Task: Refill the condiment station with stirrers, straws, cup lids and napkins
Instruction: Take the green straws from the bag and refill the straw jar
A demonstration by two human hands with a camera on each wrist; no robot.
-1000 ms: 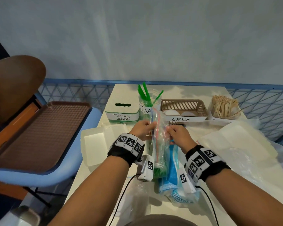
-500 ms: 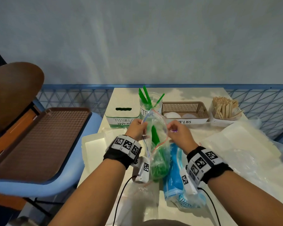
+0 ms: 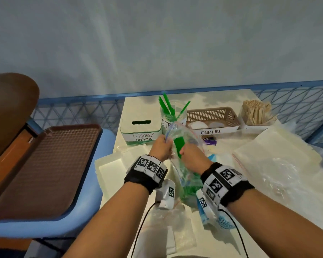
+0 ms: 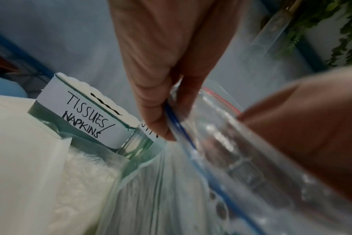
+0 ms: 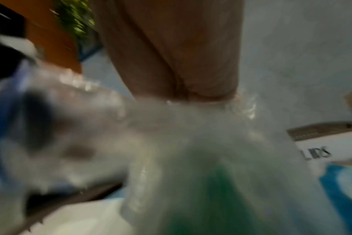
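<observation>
While left fingers (image 4: 163,120) pinch bag (image 3: 184,138), right hand (image 3: 191,157) inside, grip unclear: labels "TISSUES/NAPKINS" (image 3: 141,137), "CUP LIDS" (image 3: 210,132).

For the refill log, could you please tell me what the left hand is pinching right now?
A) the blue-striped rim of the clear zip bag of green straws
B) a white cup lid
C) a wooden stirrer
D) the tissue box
A: the left hand pinches the blue-striped rim of the clear zip bag of green straws, holding its mouth open.

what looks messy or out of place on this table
Nothing is spilled. Loose clear plastic bags clutter the table's right side, and a blue packet lies under the right hand. The straw jar stands upright.
</observation>
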